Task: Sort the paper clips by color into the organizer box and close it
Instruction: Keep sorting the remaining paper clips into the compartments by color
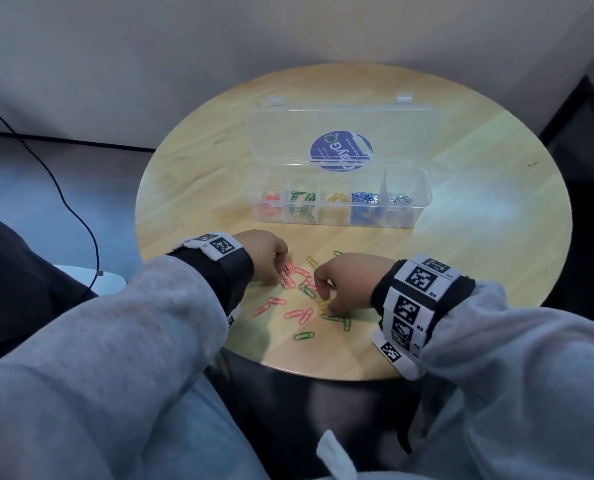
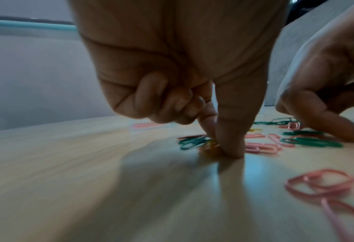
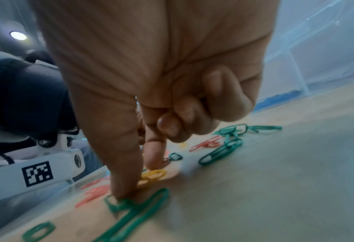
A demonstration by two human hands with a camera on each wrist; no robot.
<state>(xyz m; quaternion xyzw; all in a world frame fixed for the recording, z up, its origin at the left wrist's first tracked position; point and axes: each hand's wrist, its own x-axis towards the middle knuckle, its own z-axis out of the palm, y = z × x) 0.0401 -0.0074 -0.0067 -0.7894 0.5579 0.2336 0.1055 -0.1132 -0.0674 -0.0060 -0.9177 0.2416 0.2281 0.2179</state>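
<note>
The clear organizer box (image 1: pixel 339 216) stands open at the table's middle, its lid (image 1: pixel 339 133) upright. Its compartments hold pink, green, yellow, blue and silver clips. Loose pink clips (image 1: pixel 299 315), green clips (image 1: pixel 303 336) and yellow clips (image 1: pixel 312 261) lie scattered near the front edge. My left hand (image 1: pixel 281 273) reaches down into the pile, thumb and index tips (image 2: pixel 234 147) meeting on a yellowish clip (image 2: pixel 210 147), the other fingers curled. My right hand (image 1: pixel 325 304) pinches a yellow clip (image 3: pixel 153 176) between thumb (image 3: pixel 126 185) and index finger, beside a green clip (image 3: pixel 138 211).
The round wooden table (image 1: pixel 496 237) stands against a pale wall. A black cable (image 1: pixel 81 220) runs over the floor on the left. My grey sleeves (image 1: pixel 133 341) and lap fill the foreground. Bare wood surrounds the box on the right and left.
</note>
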